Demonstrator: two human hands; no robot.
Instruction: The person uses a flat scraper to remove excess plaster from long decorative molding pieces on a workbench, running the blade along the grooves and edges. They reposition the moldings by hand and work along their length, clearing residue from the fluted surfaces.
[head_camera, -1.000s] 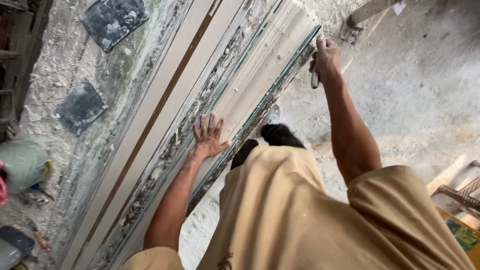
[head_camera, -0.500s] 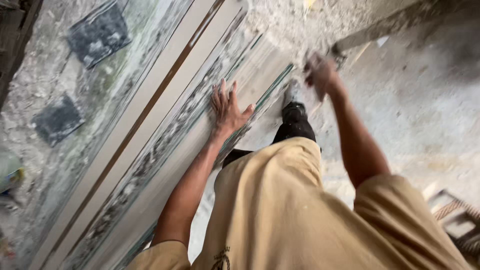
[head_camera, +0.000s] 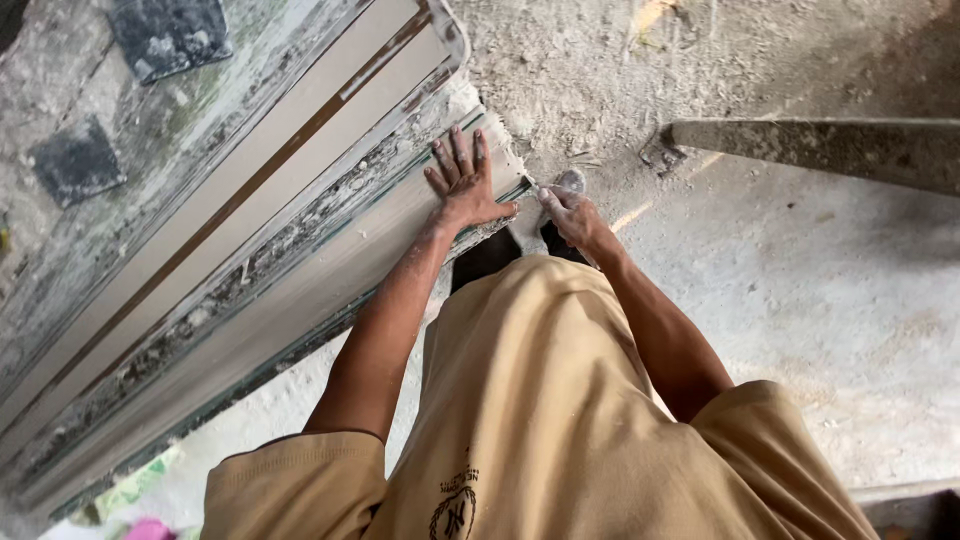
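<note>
My left hand lies flat, fingers spread, on the near end of a long white plaster moulding strip that runs diagonally along a worktable. My right hand, dusted white, is closed at the strip's end corner, just right of my left thumb. It seems to grip a small tool, mostly hidden by the fingers. A second pale moulding with a brown stripe lies parallel, farther left. My tan shirt fills the lower middle of the view.
Two dark grey rags or pads lie on the crusted table top at upper left. A grey plank lies on the dusty concrete floor at right. Coloured scraps sit at the bottom left.
My view and both hands have travelled along the strip to its end. The right hand dropped from the strip's far edge to the end corner, beside the left hand.
</note>
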